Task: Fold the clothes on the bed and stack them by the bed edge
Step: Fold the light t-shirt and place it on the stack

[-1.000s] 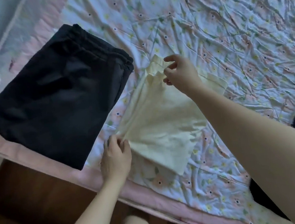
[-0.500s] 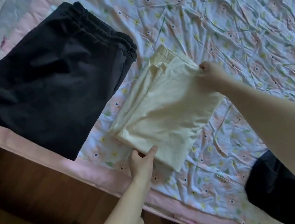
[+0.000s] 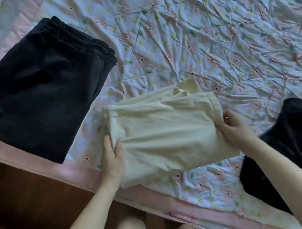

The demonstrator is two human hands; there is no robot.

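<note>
A folded pair of black shorts [image 3: 40, 91] already lies at the bed edge [image 3: 78, 172], while an unfolded black garment [image 3: 284, 150] waits to the right of the cream garment [image 3: 162, 131]. The cream garment, partly folded, sits near the bed edge between them. The left hand [image 3: 111, 154] grips its left side, and the right hand [image 3: 233, 127] pinches its right side, fingers clamped on cloth.

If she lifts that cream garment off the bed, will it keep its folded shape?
Probably not: the cream garment looks thin and floppy, already wrinkling between the left hand and right hand. It likely weighs little. Its loose upper layers may slide apart.
</note>
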